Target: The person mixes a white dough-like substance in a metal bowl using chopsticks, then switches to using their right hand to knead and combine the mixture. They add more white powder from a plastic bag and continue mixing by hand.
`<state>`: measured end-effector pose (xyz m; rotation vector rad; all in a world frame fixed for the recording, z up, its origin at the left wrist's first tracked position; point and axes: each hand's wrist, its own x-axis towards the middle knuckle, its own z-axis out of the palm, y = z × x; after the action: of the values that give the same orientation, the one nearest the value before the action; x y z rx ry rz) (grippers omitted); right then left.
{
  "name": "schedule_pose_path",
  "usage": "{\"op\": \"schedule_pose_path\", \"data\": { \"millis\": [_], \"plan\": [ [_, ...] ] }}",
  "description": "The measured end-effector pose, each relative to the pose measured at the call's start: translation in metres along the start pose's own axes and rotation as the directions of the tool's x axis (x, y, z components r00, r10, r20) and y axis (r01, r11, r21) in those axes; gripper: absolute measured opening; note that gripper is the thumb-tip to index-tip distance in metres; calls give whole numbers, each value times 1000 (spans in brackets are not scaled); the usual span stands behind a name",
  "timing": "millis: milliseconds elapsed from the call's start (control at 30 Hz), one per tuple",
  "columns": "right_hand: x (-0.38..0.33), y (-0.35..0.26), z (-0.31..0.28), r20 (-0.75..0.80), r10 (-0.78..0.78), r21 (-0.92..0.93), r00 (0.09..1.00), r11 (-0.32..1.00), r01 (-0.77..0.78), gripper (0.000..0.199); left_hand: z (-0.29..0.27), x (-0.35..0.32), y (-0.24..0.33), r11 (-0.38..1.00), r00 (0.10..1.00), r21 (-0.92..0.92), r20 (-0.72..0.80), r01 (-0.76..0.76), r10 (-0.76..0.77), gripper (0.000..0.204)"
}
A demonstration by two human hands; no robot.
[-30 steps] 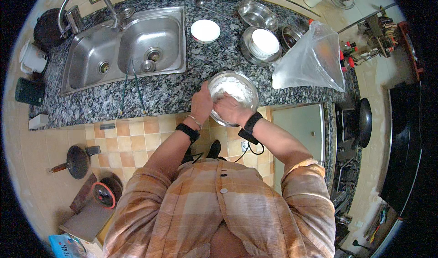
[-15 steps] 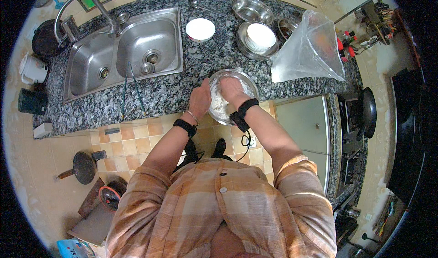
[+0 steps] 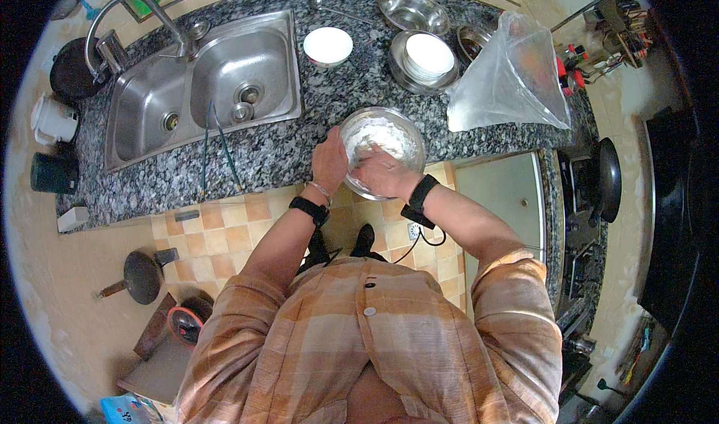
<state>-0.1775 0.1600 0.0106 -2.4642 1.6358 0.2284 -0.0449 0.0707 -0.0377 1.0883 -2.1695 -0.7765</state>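
A round stainless steel bowl [image 3: 416, 141] sits at the counter's front edge, partly overhanging it. Inside lies white flour [image 3: 382, 133], looking clumpy beneath my right hand. My left hand [image 3: 329, 160] is closed on the bowl's left rim. My right hand [image 3: 383, 172] reaches into the bowl over its near side, palm down, its fingers apart and touching the flour near the left wall. The fingertips are partly hidden in the flour. Both wrists wear black bands, and a cable hangs from the right one.
A double steel sink [image 3: 243, 64] lies to the left, with green-handled tongs or sticks [image 3: 225, 154] over its front edge. Beyond the bowl stand a white bowl [image 3: 328, 46], stacked white bowls [image 3: 428, 55] in a steel basin and another steel basin [image 3: 413, 10]. A clear plastic bag [image 3: 509, 87] stands right.
My right hand has moved from the bowl's far middle toward its near left side, uncovering the flour at the back. My left hand stays on the rim.
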Motion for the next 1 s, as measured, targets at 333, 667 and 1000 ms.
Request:
{"op": "schedule_pose_path", "data": {
  "millis": [333, 667, 1000],
  "plan": [
    [47, 35, -3, -198, 542, 399, 817, 806, -438, 19, -2, 1, 4, 997, 995, 81, 97, -20, 12, 33],
    [31, 12, 9, -112, 166, 336, 980, 934, -120, 12, 0, 2, 2, 999, 999, -6, 34, -39, 39, 33],
    [56, 43, 17, -170, 676, 502, 717, 685, -528, 16, -1, 7, 0, 991, 992, -44, 30, -122, 124, 28]
  ]
}}
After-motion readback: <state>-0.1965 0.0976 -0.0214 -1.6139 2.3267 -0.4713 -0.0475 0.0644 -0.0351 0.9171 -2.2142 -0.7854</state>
